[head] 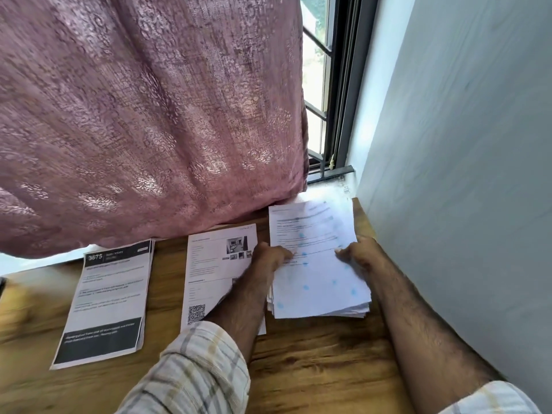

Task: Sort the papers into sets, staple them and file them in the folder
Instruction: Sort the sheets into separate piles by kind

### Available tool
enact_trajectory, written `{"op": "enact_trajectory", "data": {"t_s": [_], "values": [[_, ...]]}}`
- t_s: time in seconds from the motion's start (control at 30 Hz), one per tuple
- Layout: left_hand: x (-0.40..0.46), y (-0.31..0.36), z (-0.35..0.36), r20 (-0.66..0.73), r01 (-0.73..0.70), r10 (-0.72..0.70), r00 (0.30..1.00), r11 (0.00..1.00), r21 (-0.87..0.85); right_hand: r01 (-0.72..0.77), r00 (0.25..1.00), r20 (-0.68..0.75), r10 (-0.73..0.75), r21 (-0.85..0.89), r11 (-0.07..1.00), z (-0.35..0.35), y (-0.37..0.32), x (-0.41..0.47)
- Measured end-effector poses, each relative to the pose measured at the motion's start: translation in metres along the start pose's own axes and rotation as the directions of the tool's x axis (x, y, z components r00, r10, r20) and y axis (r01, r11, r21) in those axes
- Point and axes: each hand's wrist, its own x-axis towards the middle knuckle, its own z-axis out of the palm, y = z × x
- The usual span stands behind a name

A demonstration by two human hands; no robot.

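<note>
Papers lie in three groups on a wooden table (313, 369) with a brown grain finish. The thickest stack (319, 264), with loose, slightly fanned edges and faint blue spots showing through its top sheet, sits at the far right of the table, close to the wall. Both hands are on it: the left hand (270, 258) grips the stack's left edge, fingers curled onto the top sheet, and the right hand (360, 253) holds the right edge, its fingers bent over the paper. The top sheet is blurred, so its print cannot be read.

Just left of the stack lies a sheet with small photographs and a QR code (209, 273), partly covered by the left forearm. Further left, well apart from it, lies a thin set with dark header and footer bands (110, 303), bearing the number 3675 at the top.

A pink patterned curtain (149, 115) hangs over the back of the table, its hem brushing the far edge behind the papers. To its right a dark-framed window (334, 100) with bars lets in bright daylight, and a white sill (325, 191) runs below it. A pale grey-blue wall (463, 144) borders the table's right side. Both forearms are bare, with checked sleeves (191, 372) rolled up near the elbows.
</note>
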Motion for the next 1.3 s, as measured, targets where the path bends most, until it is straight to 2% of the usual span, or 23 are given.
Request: {"op": "enact_trajectory", "data": {"t_s": [0.07, 0.17, 0.3, 0.37, 0.5, 0.63, 0.73, 0.83, 0.9, 1.03, 1.1, 1.17, 1.23, 1.3], "values": [[-0.01, -0.007, -0.008, 0.134, -0.019, 0.037, 0.99, 0.991, -0.133, 0.068, 0.997, 0.028, -0.072, 0.115, 0.991, -0.005, 0.002, -0.021], [-0.026, -0.015, -0.02, 0.323, -0.041, 0.162, 0.933, 0.936, -0.35, 0.149, 0.985, 0.055, -0.163, 0.199, 0.969, -0.016, 0.006, -0.034], [-0.046, -0.014, -0.028, 0.461, -0.07, 0.264, 0.848, 0.916, -0.396, 0.209, 0.963, 0.124, -0.24, 0.22, 0.953, -0.026, 0.002, -0.049], [-0.061, -0.009, -0.029, 0.435, -0.155, 0.32, 0.842, 0.915, -0.373, 0.246, 0.951, 0.137, -0.277, 0.206, 0.947, -0.026, -0.001, -0.059], [-0.065, 0.002, -0.03, 0.302, -0.37, 0.502, 0.81, 0.838, -0.402, 0.399, 0.903, 0.066, -0.425, 0.239, 0.885, -0.026, -0.012, -0.075], [-0.067, 0.012, -0.035, 0.264, -0.465, 0.583, 0.769, 0.792, -0.395, 0.484, 0.85, 0.053, -0.524, 0.317, 0.816, -0.029, -0.021, -0.079], [-0.068, 0.004, -0.031, 0.285, -0.478, 0.594, 0.752, 0.79, -0.384, 0.502, 0.846, 0.057, -0.531, 0.255, 0.827, -0.029, -0.016, -0.081], [-0.069, -0.012, -0.026, 0.288, -0.472, 0.584, 0.759, 0.798, -0.375, 0.49, 0.839, 0.108, -0.534, 0.275, 0.827, -0.024, -0.008, -0.081], [-0.07, -0.018, -0.024, 0.287, -0.51, 0.615, 0.735, 0.78, -0.364, 0.486, 0.843, 0.105, -0.528, 0.274, 0.83, -0.022, -0.007, -0.082], [-0.075, -0.002, -0.021, 0.165, -0.563, 0.665, 0.728, 0.718, -0.408, 0.479, 0.848, 0.07, -0.526, 0.326, 0.815, -0.023, -0.019, -0.085], [-0.07, 0.007, -0.022, 0.185, -0.554, 0.675, 0.714, 0.707, -0.44, 0.494, 0.827, 0.092, -0.554, 0.35, 0.796, -0.025, -0.024, -0.085], [-0.061, 0.006, -0.021, 0.196, -0.526, 0.649, 0.735, 0.728, -0.439, 0.49, 0.833, 0.101, -0.544, 0.32, 0.81, -0.023, -0.02, -0.082], [-0.057, -0.002, -0.017, 0.19, -0.459, 0.574, 0.796, 0.778, -0.43, 0.456, 0.866, 0.085, -0.493, 0.274, 0.847, -0.018, -0.008, -0.078], [-0.053, -0.014, -0.011, 0.209, -0.429, 0.542, 0.814, 0.803, -0.414, 0.449, 0.873, 0.086, -0.48, 0.243, 0.86, -0.014, 0.002, -0.077]]}}
